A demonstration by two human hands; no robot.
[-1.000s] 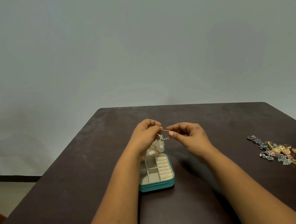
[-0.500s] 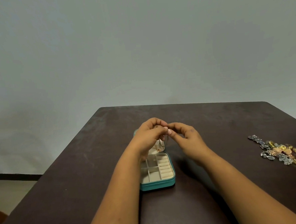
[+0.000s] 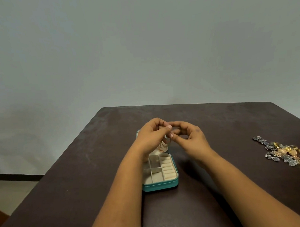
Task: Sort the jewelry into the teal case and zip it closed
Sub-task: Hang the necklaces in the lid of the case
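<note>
The teal case (image 3: 159, 185) lies open on the dark table, its cream compartments showing and its raised lid mostly hidden behind my hands. My left hand (image 3: 152, 136) and my right hand (image 3: 189, 137) meet above the lid, fingertips pinched together on a thin gold chain (image 3: 162, 146) that hangs down in front of the lid with a small pendant at its bottom. A heap of loose jewelry (image 3: 283, 151), silver and gold pieces, lies on the table at the far right, well away from both hands.
The dark brown table (image 3: 79, 179) runs to a far edge against a plain grey wall. Its left edge drops to a floor with a dark skirting strip. Bare tabletop lies between the case and the jewelry heap.
My hands, held apart with the chain stretched between them, have come together above the case lid. The chain now hangs down in front of the lid.
</note>
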